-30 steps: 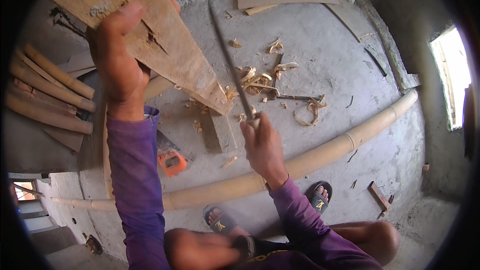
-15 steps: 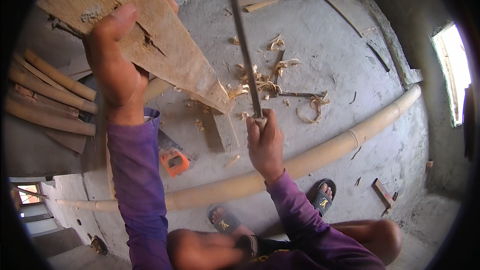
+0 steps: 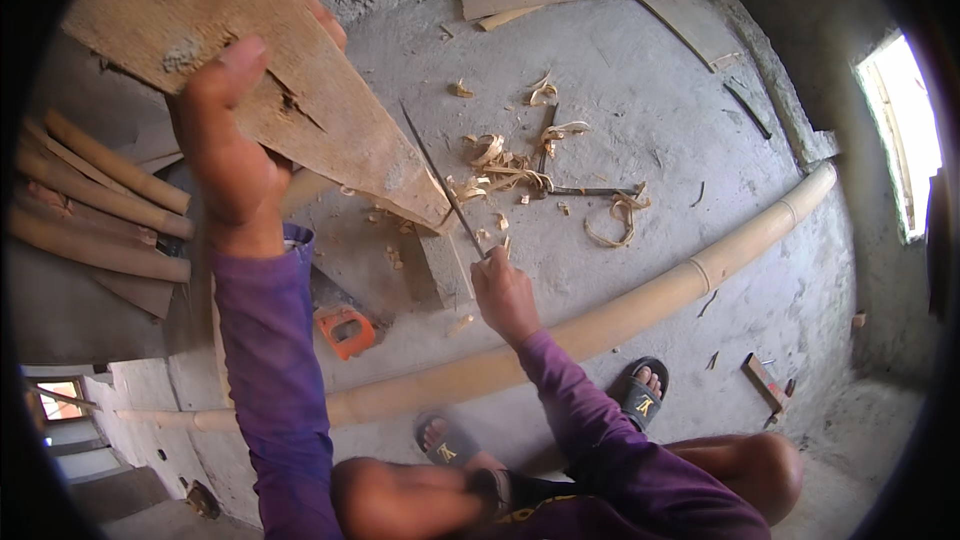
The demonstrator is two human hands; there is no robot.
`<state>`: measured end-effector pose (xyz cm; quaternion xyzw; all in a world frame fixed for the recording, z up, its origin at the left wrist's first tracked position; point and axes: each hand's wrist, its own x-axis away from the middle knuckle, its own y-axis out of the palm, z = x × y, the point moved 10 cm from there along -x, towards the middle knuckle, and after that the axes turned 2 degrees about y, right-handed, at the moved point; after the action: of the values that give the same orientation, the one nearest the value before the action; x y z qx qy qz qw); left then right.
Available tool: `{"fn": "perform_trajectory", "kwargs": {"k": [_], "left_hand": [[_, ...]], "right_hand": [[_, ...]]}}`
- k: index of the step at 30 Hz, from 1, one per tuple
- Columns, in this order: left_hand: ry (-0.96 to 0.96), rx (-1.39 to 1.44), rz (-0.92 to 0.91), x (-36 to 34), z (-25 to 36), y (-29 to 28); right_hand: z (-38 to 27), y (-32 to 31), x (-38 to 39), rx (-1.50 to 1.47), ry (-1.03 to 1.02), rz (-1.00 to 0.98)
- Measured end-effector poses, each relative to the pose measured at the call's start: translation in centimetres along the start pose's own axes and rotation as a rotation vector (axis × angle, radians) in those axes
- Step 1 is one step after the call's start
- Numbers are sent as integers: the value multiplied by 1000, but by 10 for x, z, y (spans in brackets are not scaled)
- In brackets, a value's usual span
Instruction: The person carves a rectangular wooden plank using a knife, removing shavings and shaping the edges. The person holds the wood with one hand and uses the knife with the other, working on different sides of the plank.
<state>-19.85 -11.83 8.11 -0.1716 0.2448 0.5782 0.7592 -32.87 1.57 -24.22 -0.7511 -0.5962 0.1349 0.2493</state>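
Note:
My left hand (image 3: 232, 165) grips a broad, rough wooden plank (image 3: 300, 70), thumb across its face and fingertips showing past the far edge. The plank slants down to the right, with its narrow end low, over a wooden block (image 3: 440, 260) on the floor. My right hand (image 3: 505, 295) is closed round the handle of a machete (image 3: 432, 162). Its long dark blade lies along the right edge of the plank's lower end, touching or very near it. Curled wood shavings (image 3: 515, 175) are scattered just beyond the blade.
A long bamboo pole (image 3: 620, 325) crosses the concrete floor before my feet. An orange-handled saw (image 3: 345, 330) lies by my left forearm. Several bamboo lengths (image 3: 110, 190) are at the left. A try square (image 3: 765, 385) rests at the right; dark strips (image 3: 600, 190) lie among the shavings.
My right hand has brought the machete down and left, from raised upright to the plank's lower edge. The plank's low end has shifted slightly down and left, still in my left hand.

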Motion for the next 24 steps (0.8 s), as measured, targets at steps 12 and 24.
{"fn": "perform_trajectory", "kwargs": {"k": [12, 24], "left_hand": [[-34, 18, 60, 0, -7, -11], [-16, -8, 8, 0, -2, 2]], "right_hand": [[9, 7, 1, -69, -30, 66], [-10, -26, 8, -331, -178, 242]]}}
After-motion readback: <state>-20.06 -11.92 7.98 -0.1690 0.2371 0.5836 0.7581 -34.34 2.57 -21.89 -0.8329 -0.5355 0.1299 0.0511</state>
